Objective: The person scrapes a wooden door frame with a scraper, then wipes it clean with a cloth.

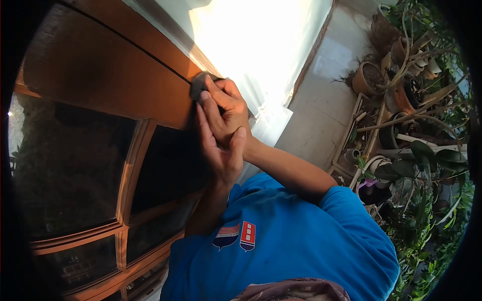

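Note:
My right hand [228, 110] pinches a crumpled dark grey cloth [200, 87] and presses it to the edge of a brown wooden panel [155, 70], where a dark groove [145, 52] ends. Just below, my left hand [221, 155] is closed round the heel of my right hand. Its thumb lies over the right wrist, and its fingers run along the underside toward the cloth. Part of the left fingers is hidden behind the right hand.
Brown-framed glass panes [75, 165] fill the left side. A bright white frame [271, 120] borders the wooden panel. Beyond the pale tiled floor [314, 115], clay pots [369, 78], bare branches and leafy plants [422, 160] crowd the right side.

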Demonstrator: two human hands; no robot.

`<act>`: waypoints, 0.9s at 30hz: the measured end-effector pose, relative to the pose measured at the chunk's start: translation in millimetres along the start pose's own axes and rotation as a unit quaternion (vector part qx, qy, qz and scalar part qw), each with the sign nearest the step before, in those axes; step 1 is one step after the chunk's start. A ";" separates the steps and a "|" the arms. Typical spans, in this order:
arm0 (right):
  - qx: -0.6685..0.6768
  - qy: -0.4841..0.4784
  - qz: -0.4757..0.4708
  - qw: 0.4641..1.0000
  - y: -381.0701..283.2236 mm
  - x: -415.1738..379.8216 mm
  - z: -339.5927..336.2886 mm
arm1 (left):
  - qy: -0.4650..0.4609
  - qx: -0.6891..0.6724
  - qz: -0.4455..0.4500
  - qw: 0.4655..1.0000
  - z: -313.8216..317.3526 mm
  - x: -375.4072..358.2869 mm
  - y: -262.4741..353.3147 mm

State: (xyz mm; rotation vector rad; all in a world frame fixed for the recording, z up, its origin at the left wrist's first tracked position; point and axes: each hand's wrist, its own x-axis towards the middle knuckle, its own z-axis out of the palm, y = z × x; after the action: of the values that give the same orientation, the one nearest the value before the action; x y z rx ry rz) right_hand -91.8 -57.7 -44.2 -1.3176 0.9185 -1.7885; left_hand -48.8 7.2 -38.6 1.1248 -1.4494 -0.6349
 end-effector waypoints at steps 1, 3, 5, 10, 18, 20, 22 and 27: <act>0.004 -0.002 -0.055 0.998 -12.4 12.2 5.0 | 0.011 -0.055 -0.005 0.998 0.3 8.9 16.2; -0.024 -0.006 -0.052 0.998 -14.4 11.3 8.0 | 0.022 -0.136 -0.021 0.990 -1.1 12.4 17.5; -0.064 -0.012 -0.060 0.996 11.0 -2.0 -1.6 | 0.003 -0.069 -0.033 0.997 5.2 -0.1 -3.3; -0.108 -0.042 0.061 0.991 50.2 -41.3 -29.9 | -0.062 0.056 -0.118 0.989 13.4 -31.7 -46.1; -0.111 -0.045 -0.113 0.986 -34.3 20.9 0.0 | 0.017 -0.032 0.069 0.997 -4.8 16.0 25.5; -0.124 -0.068 -0.126 0.982 -39.8 33.6 2.8 | 0.012 -0.033 0.060 0.998 -6.8 22.6 30.6; -0.121 -0.082 -0.152 0.978 -21.1 31.3 -5.9 | 0.005 -0.019 0.045 0.999 -2.6 16.3 18.8; -0.168 -0.096 -0.089 0.977 12.1 -9.1 -21.0 | -0.047 0.057 0.009 0.997 -3.4 -14.7 -6.4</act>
State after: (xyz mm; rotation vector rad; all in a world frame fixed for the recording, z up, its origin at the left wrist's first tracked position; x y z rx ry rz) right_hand -108.4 -53.0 -63.4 -1.8032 1.0525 -1.6460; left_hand -45.2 18.5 -49.9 1.1821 -1.5904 -0.6051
